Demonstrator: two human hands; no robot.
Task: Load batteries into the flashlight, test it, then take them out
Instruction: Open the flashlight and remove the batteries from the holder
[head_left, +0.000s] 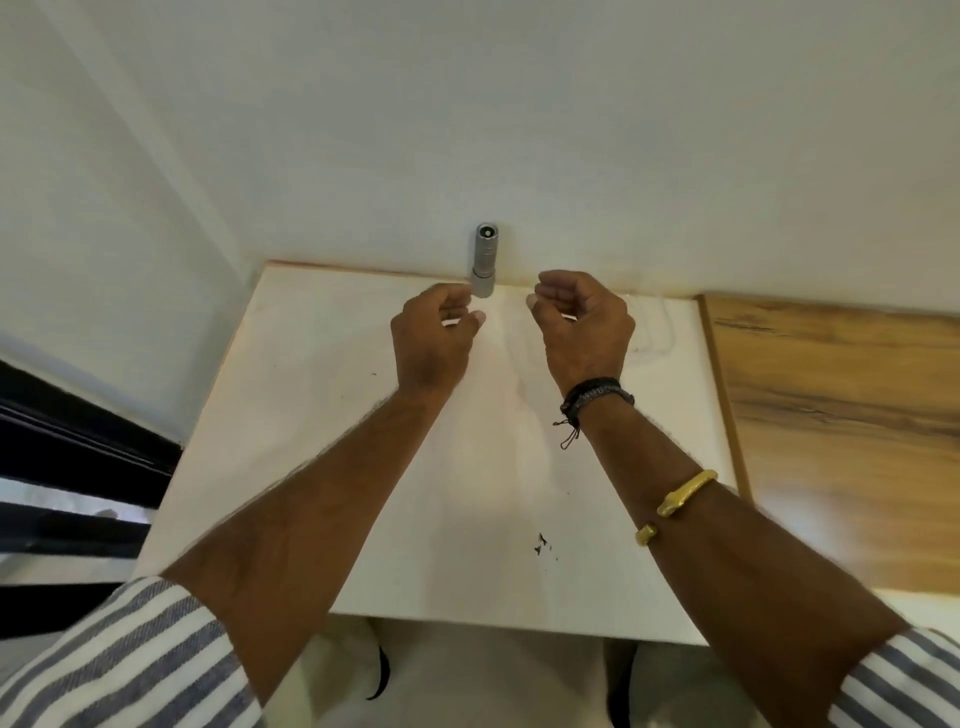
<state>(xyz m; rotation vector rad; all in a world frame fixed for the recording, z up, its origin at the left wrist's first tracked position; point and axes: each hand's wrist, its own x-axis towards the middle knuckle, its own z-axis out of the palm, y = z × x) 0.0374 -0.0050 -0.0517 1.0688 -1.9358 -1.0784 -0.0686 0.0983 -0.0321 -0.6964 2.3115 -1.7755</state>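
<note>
At the far edge of the white table (311, 415), the small silver metal flashlight (484, 260) stands straight up. My left hand (431, 338) is nearest, just beside its bottom. Both it and my right hand (582, 327) are loosely curled, holding nothing.

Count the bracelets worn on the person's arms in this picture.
2. A black cord bracelet sits at the right wrist; a gold bangle sits further up the same forearm. The left arm shows none, though the striped sleeves could hide more.
</note>
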